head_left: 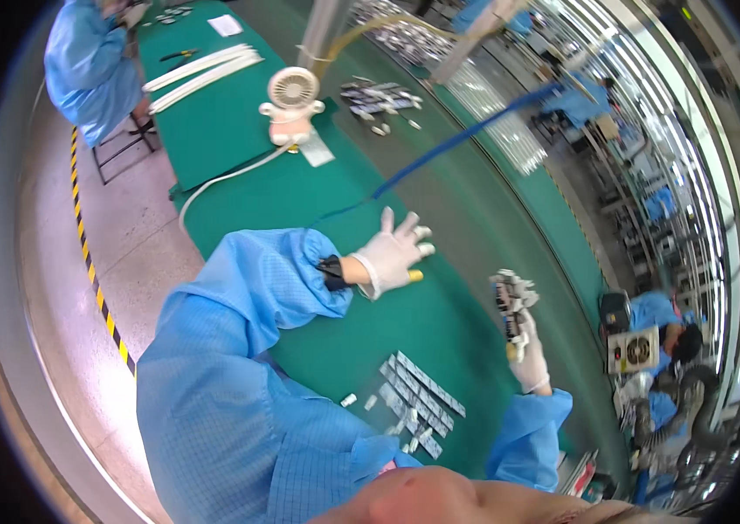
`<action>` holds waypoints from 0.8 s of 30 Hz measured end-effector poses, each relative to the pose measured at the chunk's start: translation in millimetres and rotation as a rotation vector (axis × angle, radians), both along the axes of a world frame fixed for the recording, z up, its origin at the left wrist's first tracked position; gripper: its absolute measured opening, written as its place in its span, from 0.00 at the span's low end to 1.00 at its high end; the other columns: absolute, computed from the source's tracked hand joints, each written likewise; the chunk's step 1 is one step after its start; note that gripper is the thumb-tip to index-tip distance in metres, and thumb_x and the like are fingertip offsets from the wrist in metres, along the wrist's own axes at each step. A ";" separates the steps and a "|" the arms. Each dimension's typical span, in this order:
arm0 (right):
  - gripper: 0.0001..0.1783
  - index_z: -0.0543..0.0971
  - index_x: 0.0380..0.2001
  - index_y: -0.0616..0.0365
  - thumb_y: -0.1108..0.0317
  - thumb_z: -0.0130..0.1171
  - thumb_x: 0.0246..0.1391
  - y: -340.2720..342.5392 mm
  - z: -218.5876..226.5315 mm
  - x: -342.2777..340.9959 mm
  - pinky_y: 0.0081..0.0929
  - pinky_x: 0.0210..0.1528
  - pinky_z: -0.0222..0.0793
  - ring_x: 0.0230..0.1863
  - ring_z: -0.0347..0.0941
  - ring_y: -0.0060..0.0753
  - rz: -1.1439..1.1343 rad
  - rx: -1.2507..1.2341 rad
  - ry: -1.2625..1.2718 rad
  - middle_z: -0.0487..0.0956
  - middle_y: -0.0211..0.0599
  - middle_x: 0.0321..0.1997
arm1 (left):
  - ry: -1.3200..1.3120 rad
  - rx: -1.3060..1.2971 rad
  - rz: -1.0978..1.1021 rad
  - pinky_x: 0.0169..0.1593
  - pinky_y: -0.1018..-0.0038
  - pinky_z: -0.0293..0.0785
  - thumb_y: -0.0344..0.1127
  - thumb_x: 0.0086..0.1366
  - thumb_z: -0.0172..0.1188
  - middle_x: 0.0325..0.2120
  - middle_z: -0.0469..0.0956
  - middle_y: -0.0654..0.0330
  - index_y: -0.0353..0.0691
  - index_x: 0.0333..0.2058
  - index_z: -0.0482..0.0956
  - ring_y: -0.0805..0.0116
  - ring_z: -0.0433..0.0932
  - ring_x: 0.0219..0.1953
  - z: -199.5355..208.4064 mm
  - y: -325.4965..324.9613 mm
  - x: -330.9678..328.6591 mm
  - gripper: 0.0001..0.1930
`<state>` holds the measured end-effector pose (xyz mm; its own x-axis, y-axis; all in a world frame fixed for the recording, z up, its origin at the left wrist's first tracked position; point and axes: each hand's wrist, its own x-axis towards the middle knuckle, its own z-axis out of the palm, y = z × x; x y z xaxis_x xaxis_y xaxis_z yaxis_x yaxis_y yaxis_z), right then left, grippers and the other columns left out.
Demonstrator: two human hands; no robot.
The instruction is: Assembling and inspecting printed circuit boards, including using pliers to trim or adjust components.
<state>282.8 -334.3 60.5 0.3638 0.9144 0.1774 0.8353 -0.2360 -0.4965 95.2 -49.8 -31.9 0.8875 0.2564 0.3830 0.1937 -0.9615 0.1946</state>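
Observation:
My left hand (390, 256), in a white glove with a yellow covering on one fingertip, is held over the green mat (326, 349). Its fingers are spread, and nothing shows in them. A black band (332, 272) circles that wrist. Farther right, my right hand (529, 354), also gloved, grips a bunch of small white-and-black parts (510, 301) at the belt's near side. What exactly these parts are is too small to tell. Close to my body lie several flat grey strips (422, 393) side by side, with small white pieces (409, 422) scattered on and beside them.
A small pink-and-white fan (292, 105) with a white cable stands farther up the table. Beyond it are white strips (204, 77) and pliers (179, 55). A dark conveyor belt (466, 236) on the right carries a pile of parts (379, 98). A blue cord (457, 140) stretches across. A co-worker (90, 70) sits far left.

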 end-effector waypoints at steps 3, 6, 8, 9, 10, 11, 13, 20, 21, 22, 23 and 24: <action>0.33 0.62 0.58 0.57 0.77 0.54 0.45 -18.0 5.9 -51.2 0.37 0.55 0.65 0.54 0.69 0.44 0.206 -0.014 -0.261 0.68 0.41 0.57 | 0.035 0.052 0.029 0.58 0.34 0.47 0.49 0.57 0.57 0.56 0.62 0.55 0.47 0.52 0.69 0.49 0.51 0.64 10.8 -4.0 0.6 0.25; 0.32 0.65 0.56 0.57 0.73 0.58 0.44 -37.8 -43.7 -69.9 0.44 0.64 0.55 0.61 0.60 0.59 0.155 -0.095 -0.356 0.67 0.48 0.56 | -0.015 0.056 0.024 0.58 0.35 0.48 0.46 0.57 0.59 0.56 0.62 0.55 0.47 0.52 0.69 0.50 0.52 0.63 8.6 -5.9 7.8 0.25; 0.36 0.63 0.57 0.56 0.69 0.62 0.41 -49.7 -48.3 -74.0 0.46 0.65 0.52 0.62 0.59 0.55 0.091 -0.080 -0.309 0.67 0.46 0.58 | -0.083 0.049 0.035 0.59 0.38 0.49 0.47 0.57 0.58 0.56 0.62 0.54 0.46 0.52 0.70 0.50 0.53 0.62 -0.2 -9.2 10.0 0.24; 0.42 0.62 0.59 0.54 0.66 0.67 0.38 -52.0 -51.4 -73.9 0.48 0.66 0.49 0.63 0.58 0.51 0.037 -0.071 -0.262 0.67 0.45 0.59 | -0.152 0.033 0.052 0.60 0.41 0.50 0.47 0.57 0.58 0.55 0.63 0.53 0.45 0.51 0.71 0.50 0.54 0.62 3.8 -12.5 9.7 0.24; 0.42 0.62 0.59 0.54 0.66 0.67 0.38 -54.6 -53.7 -70.6 0.48 0.66 0.49 0.63 0.58 0.51 0.029 -0.049 -0.257 0.67 0.45 0.59 | -0.148 0.056 0.046 0.60 0.41 0.50 0.47 0.57 0.58 0.55 0.63 0.53 0.45 0.51 0.71 0.50 0.54 0.62 9.2 -17.8 11.9 0.24; 0.43 0.62 0.59 0.55 0.66 0.68 0.36 -58.5 -55.1 -64.3 0.45 0.67 0.50 0.63 0.59 0.51 0.013 -0.037 -0.174 0.67 0.45 0.59 | -0.138 -0.153 -0.094 0.61 0.45 0.51 0.46 0.58 0.58 0.55 0.63 0.52 0.45 0.51 0.71 0.50 0.55 0.62 15.9 -26.0 16.0 0.24; 0.47 0.61 0.60 0.57 0.66 0.70 0.34 -64.2 -53.5 -56.9 0.42 0.67 0.50 0.62 0.61 0.49 -0.007 -0.090 -0.071 0.66 0.46 0.60 | -0.108 -0.502 -0.346 0.63 0.51 0.52 0.44 0.58 0.58 0.56 0.63 0.51 0.43 0.52 0.70 0.50 0.55 0.62 23.4 -49.3 16.3 0.24; 0.33 0.66 0.56 0.64 0.78 0.62 0.44 -105.3 -46.0 -28.5 0.34 0.65 0.52 0.60 0.63 0.38 0.061 0.404 0.990 0.70 0.42 0.57 | 0.116 0.112 -0.634 0.65 0.47 0.45 0.51 0.57 0.58 0.59 0.59 0.53 0.43 0.56 0.64 0.51 0.49 0.66 89.3 -118.6 -11.7 0.31; 0.32 0.66 0.56 0.64 0.78 0.62 0.44 -111.1 -50.8 -24.1 0.34 0.65 0.52 0.60 0.63 0.37 -0.120 0.419 0.941 0.70 0.42 0.56 | 0.134 0.062 -0.668 0.65 0.47 0.46 0.52 0.57 0.57 0.59 0.59 0.53 0.41 0.58 0.63 0.52 0.52 0.66 81.2 -119.9 -10.5 0.33; 0.31 0.67 0.56 0.64 0.77 0.62 0.45 -113.2 -59.1 -16.3 0.34 0.65 0.53 0.61 0.63 0.36 -0.295 0.423 0.886 0.71 0.42 0.56 | 0.160 -0.047 -0.707 0.65 0.55 0.50 0.51 0.58 0.56 0.57 0.63 0.51 0.41 0.59 0.61 0.52 0.57 0.63 68.6 -119.7 -7.2 0.34; 0.28 0.71 0.52 0.61 0.74 0.64 0.44 -112.5 -72.0 -14.9 0.33 0.62 0.57 0.58 0.66 0.38 -0.370 0.352 0.691 0.73 0.40 0.53 | 0.248 -0.202 -0.700 0.64 0.59 0.54 0.51 0.59 0.56 0.54 0.66 0.51 0.41 0.60 0.60 0.51 0.61 0.59 59.1 -120.2 -4.7 0.34; 0.21 0.77 0.42 0.57 0.72 0.66 0.41 -111.4 -74.5 -13.8 0.33 0.57 0.62 0.53 0.69 0.41 -0.281 0.203 0.211 0.75 0.39 0.48 | 0.339 -0.359 -0.693 0.62 0.63 0.58 0.50 0.59 0.56 0.51 0.69 0.50 0.41 0.60 0.59 0.50 0.66 0.56 56.5 -121.9 -2.9 0.34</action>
<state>268.9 -445.8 -14.0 0.6427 0.7280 0.2385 0.6266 -0.3205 -0.7104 92.3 -171.7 24.7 0.9407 -0.3325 0.0678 -0.3135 -0.7751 0.5486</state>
